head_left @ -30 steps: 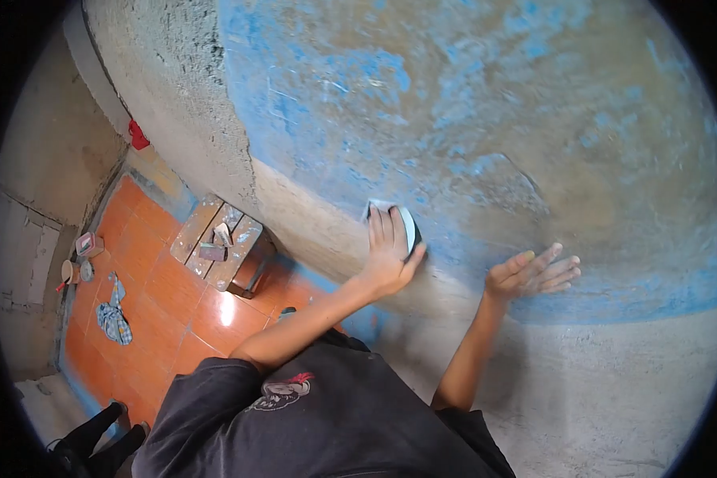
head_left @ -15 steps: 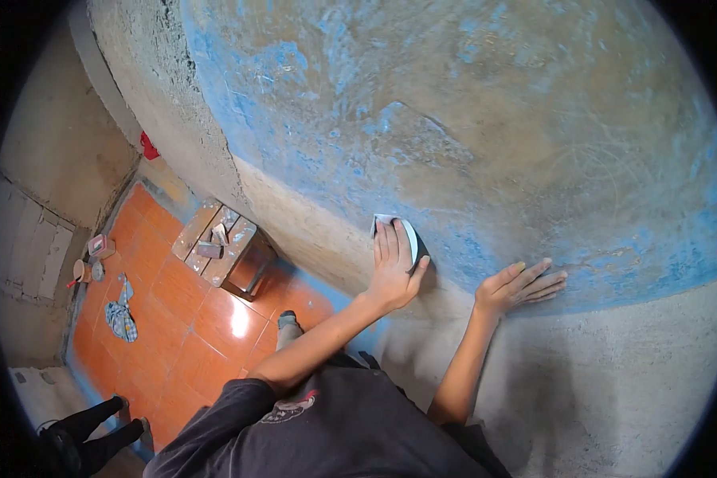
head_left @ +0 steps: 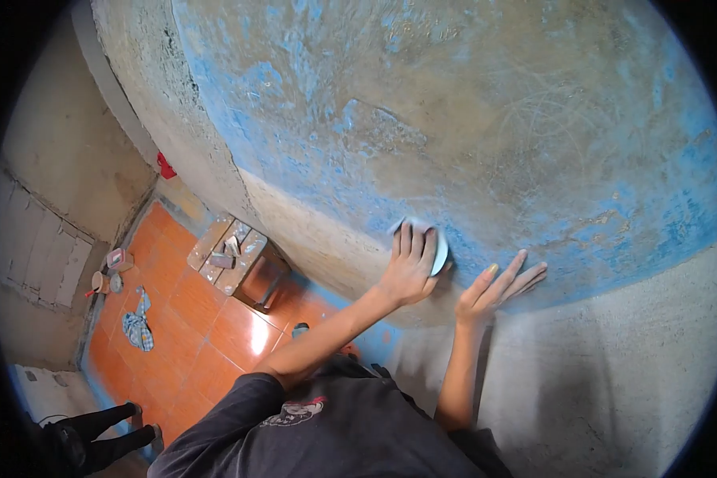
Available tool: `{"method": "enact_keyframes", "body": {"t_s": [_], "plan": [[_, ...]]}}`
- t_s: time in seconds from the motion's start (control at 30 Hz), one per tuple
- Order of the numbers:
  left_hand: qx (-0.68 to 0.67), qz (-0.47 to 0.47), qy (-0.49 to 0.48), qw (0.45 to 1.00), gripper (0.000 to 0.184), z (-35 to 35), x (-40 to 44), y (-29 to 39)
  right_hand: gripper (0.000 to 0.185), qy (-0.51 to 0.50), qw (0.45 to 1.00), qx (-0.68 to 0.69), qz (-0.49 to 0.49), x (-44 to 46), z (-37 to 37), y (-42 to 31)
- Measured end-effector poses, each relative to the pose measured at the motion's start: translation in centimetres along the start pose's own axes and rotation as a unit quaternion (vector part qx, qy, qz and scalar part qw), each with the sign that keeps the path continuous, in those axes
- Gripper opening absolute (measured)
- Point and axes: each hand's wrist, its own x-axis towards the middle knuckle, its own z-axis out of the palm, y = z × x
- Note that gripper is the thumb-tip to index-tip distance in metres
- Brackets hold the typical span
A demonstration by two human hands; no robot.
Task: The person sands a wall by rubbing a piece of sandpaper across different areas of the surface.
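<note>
My left hand presses a pale, curled sheet of sandpaper against the wall, fingers laid over it and thumb at its lower right. Most of the sheet is hidden under the fingers. The wall surface is worn, with blue paint patches over grey-brown, above a bare grey band. To the right, my right hand rests at the lower edge of the blue area, fingers spread and holding nothing. Whether its whole palm touches the wall I cannot tell.
A paint-spotted wooden stool carries a small brownish block and a pale-bladed tool. On the orange tiles lie a checked cloth and several small containers. Another person's legs show at lower left.
The view has shifted slightly. My left hand has slid the sandpaper to the right along the wall, closer to my right hand. The right hand's fingers now point more upward.
</note>
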Motion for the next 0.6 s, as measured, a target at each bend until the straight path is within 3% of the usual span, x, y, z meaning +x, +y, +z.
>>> {"method": "enact_keyframes", "body": {"t_s": [0.17, 0.37, 0.47, 0.6], "plan": [[0.062, 0.079, 0.220, 0.970, 0.083, -9.7, 9.9, 0.6, 0.055, -0.027, 0.999, 0.028, 0.002, -0.1, 0.4, -2.4], [0.060, 0.097, 0.050, 0.992, 0.070, -5.4, 4.1, -1.9, 0.052, -0.013, 0.997, 0.081, -0.009, 1.5, 2.2, -5.9], [0.014, 0.167, 0.042, 0.985, 0.070, -9.1, 5.8, -3.2, 0.052, -0.058, 0.995, 0.083, -0.016, 1.4, 3.0, -8.2], [-0.116, 0.300, 0.031, 0.946, 0.072, -17.3, 10.1, -5.3, 0.055, 0.003, 0.978, 0.205, -0.038, 4.2, 3.6, -12.5]]}}
